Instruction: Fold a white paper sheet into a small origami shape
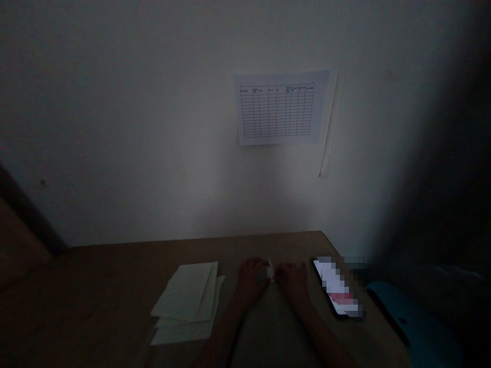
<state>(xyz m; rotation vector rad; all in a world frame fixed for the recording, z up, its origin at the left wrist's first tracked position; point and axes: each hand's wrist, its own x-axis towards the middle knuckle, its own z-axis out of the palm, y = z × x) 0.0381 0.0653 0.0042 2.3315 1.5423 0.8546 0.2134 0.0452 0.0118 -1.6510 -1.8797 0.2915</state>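
Over the wooden table (264, 327), my left hand (252, 276) and my right hand (293, 278) are close together. Between their fingertips stands a small white piece of paper (270, 269), narrow and apparently folded. The left fingers pinch it from one side and the right fingers from the other. Dim light hides the exact folds and finger positions. Left of my left arm lies a loose stack of paper sheets (187, 294), their edges fanned out of line.
A phone (333, 286) with a lit, partly pixelated screen lies right of my right hand. Beyond the table's right edge is a blue chair (418, 322). On the wall behind the table hangs a printed chart (280, 110). The far right is very dark.
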